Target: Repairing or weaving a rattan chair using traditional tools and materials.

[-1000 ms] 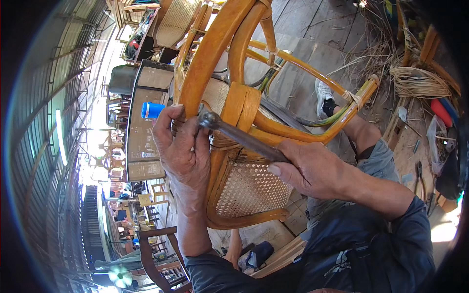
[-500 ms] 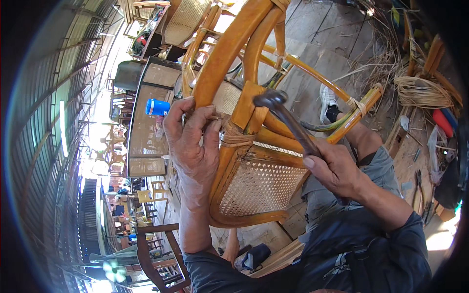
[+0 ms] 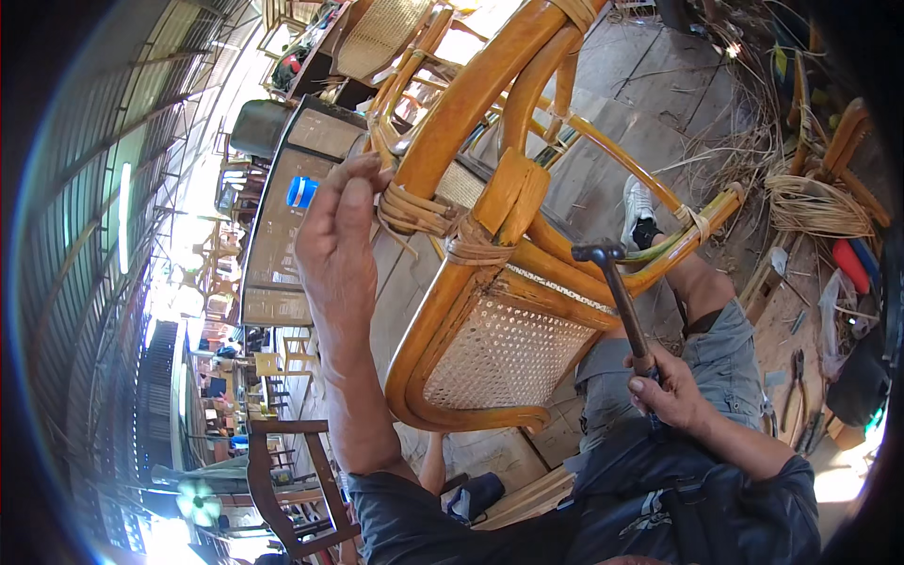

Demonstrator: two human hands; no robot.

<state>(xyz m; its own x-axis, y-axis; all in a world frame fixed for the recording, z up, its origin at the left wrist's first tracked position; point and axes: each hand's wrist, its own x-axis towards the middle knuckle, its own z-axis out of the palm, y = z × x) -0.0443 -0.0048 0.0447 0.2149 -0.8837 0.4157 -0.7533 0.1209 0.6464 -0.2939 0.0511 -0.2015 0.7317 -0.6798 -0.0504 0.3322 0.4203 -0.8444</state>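
Observation:
A wooden chair frame [image 3: 485, 99] with a woven cane panel [image 3: 508, 358] stands tilted before me. My left hand [image 3: 341, 226] is beside the rattan binding [image 3: 414, 209] on the upright, its fingers bent and drawn together at the fingertips. Whatever they pinch, if anything, is too small to make out. A loose strip end hangs below that binding. Another rattan wrap [image 3: 478, 247] circles the corner joint, under a split wooden block end [image 3: 513, 193]. In my right hand [image 3: 667, 388] is a hammer [image 3: 621, 297], gripped by its handle, with its head apart from the chair.
A coil of rattan strips [image 3: 819, 205] and scattered fibres lie at the right. Pliers [image 3: 796, 386] rest on the floor by my right arm. A blue container [image 3: 301, 192] is on the long table [image 3: 292, 231] at the left. A dark wooden chair frame [image 3: 292, 480] stands at lower left.
My right hand has drawn the hammer down and away from the block. My left hand has shifted left and up off the joint, exposing the binding. The chair appears slightly farther right.

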